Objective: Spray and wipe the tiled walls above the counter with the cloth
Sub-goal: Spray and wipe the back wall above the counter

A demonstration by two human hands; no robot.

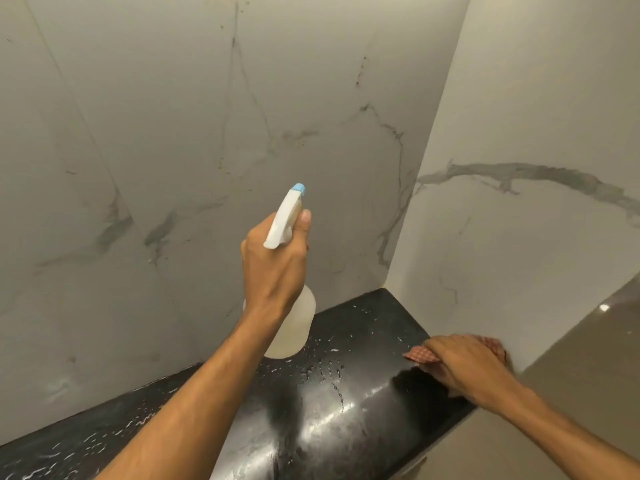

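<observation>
The far wall (pixel 180 126) is pale tile with grey lines and a few small dark spots up high. The bottle (pixel 299 323) stands up straight in front of it, above the desk (pixel 346 403). Its blue tip (pixel 298 188) points away from the person, at the far wall and a bit up. The left hand (pixel 273 261) grips the bottle's neck with its fingers curled round it. The hand hides the trigger, so I cannot tell if a finger pulls it.

The cloth (pixel 420 355) has red and white checks. It sits low on the right, at the near right edge of the desk, just beside the right wall (pixel 519 244). The right hand (pixel 464 367) lies over it, fingers curled and holding it. The desk is black, shiny and dotted with wet drops.

The bottle is the one aimed at the far wall, so a spray looks like the next move. The cloth would then have to go up and to the left to reach that spot.
</observation>
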